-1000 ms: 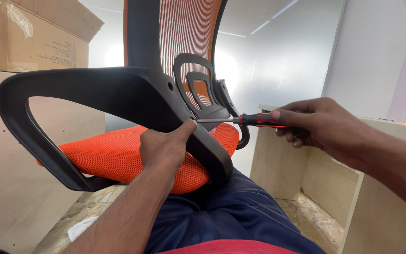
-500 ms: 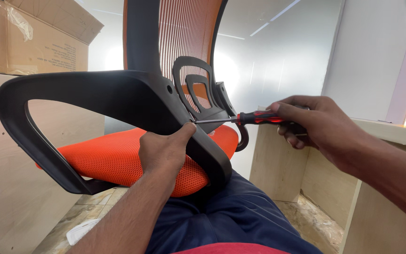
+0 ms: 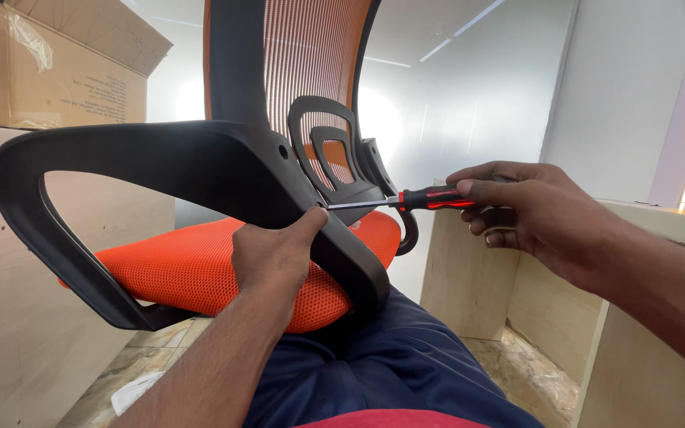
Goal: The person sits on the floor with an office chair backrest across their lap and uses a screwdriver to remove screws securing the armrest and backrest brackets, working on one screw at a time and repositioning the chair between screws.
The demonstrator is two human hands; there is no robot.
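My right-hand fingers stay curled around the red-and-black screwdriver, which has slid a little further left, its tip now meeting the black armrest at its joint. My left-hand fingers remain clamped on that armrest, thumb just under the tip, so the fastening goes on. The orange chair seat rests across my lap, between wooden panels.

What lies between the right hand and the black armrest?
In the head view, the screwdriver bridges it: the right hand grips its red-and-black handle, and the metal shaft runs left to the armrest beside the left hand.
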